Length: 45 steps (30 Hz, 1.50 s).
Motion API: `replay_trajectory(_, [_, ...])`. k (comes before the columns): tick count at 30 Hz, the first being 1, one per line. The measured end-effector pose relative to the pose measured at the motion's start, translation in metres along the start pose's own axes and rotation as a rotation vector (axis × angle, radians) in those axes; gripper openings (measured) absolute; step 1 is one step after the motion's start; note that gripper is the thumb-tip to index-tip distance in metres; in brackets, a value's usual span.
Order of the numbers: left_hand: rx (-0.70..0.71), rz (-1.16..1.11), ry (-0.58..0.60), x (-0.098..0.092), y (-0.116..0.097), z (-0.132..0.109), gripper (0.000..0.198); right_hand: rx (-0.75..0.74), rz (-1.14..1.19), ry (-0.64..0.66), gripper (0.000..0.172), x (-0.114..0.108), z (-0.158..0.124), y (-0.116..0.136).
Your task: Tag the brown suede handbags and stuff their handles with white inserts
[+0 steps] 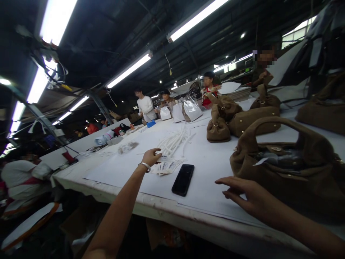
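Right hand (pixel 250 194) beside handbag (pixel 287 189) (perhaps touching).

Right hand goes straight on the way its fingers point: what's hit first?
Likely the black phone, though the right hand may be raised enough to pass over it; depth is unclear.

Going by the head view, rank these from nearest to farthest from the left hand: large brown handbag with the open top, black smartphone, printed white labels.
1. Printed white labels: right by the left hand.
2. Black smartphone: a little farther to that hand's right.
3. Large brown handbag: far right, beside the right hand.
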<state>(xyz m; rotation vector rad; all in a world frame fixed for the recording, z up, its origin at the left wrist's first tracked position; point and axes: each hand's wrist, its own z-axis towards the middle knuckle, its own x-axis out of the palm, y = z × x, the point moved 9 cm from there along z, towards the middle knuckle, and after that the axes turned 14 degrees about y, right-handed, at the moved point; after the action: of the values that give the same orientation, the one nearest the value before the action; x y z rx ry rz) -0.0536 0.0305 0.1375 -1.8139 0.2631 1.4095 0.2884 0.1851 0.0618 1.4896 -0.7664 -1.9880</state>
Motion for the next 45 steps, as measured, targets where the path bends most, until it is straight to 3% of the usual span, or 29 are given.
replay_trajectory(10, [0.221,0.155,-0.307,-0.037,-0.057,-0.041,0.034,0.002,0.146,0.038,0.039,0.010,0.013,0.000])
replay_trajectory(14, [0.334,0.086,-0.292,-0.029,-0.088,-0.059,0.031,0.008,0.426,0.052,0.050,0.016,0.033,0.009])
replay_trajectory(18, [0.431,0.001,-0.266,-0.015,-0.117,-0.077,0.028,0.089,0.785,0.073,0.079,0.029,0.051,0.013])
replay_trajectory(21, [0.504,-0.050,-0.220,0.000,-0.141,-0.092,0.025,0.144,1.041,0.062,0.083,0.037,0.059,0.017])
replay_trajectory(24, [0.588,-0.101,-0.176,0.017,-0.164,-0.113,0.023,0.139,1.214,0.008,0.069,0.036,0.061,0.017])
replay_trajectory(27, [0.640,-0.164,-0.131,0.039,-0.177,-0.138,0.022,0.136,1.233,-0.130,0.051,0.022,0.056,0.003])
replay_trajectory(29, [0.691,-0.240,-0.015,0.063,-0.183,-0.152,0.025,0.142,1.181,-0.258,0.038,0.007,0.047,-0.012])
replay_trajectory(31, [0.750,-0.374,0.217,0.094,-0.187,-0.161,0.035,0.164,1.105,-0.331,0.032,-0.005,0.037,-0.024])
replay_trajectory(33, [0.766,-0.579,0.381,0.116,-0.187,-0.161,0.044,0.166,1.012,-0.283,0.032,-0.011,0.031,-0.026])
replay_trajectory(37, [0.654,-0.820,0.227,0.125,-0.173,-0.135,0.051,0.121,0.798,0.002,0.044,-0.007,0.029,-0.005])
replay_trajectory(39, [0.639,-0.867,0.365,0.146,-0.180,-0.125,0.058,0.154,0.728,0.080,0.051,-0.006,0.025,0.003])
replay_trajectory(42, [0.675,-0.973,0.607,0.175,-0.195,-0.124,0.055,0.233,0.686,0.076,0.054,-0.012,0.015,0.004])
replay_trajectory(45, [0.607,-0.964,0.600,0.186,-0.192,-0.120,0.040,0.291,0.609,0.004,0.054,-0.023,-0.001,-0.005])
